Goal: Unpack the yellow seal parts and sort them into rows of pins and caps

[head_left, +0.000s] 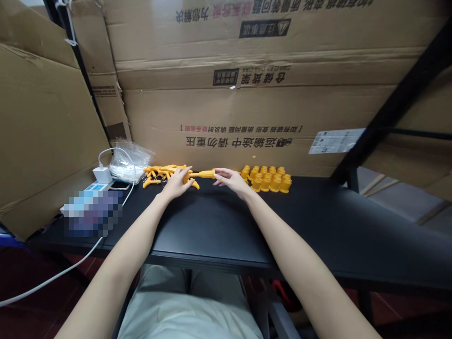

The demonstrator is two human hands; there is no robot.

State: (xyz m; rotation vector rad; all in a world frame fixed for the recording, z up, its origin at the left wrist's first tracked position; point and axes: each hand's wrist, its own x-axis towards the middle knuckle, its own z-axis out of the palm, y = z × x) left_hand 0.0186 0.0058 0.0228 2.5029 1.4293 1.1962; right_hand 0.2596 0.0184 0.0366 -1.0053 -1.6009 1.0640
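Observation:
Between my hands lies a long yellow plastic piece [206,174], roughly level, with a narrow neck on its left and a thicker barrel on its right. My left hand [177,182] grips its left end, where a curved yellow arm sticks out below the fingers. The fingers of my right hand [229,180] close on the barrel's right end and hide its tip. Left of my left hand is a heap of curved yellow plastic parts [152,181] with thin dark chains among them. Several yellow cup-like parts with flared bases [267,181] stand in rows right of my right hand.
All this is on a black table [212,226]. At the left are a clear plastic bag [129,157], a white charger [102,174] on a power strip, a phone [120,185] and a white cable [79,260]. Cardboard [229,106] walls the back.

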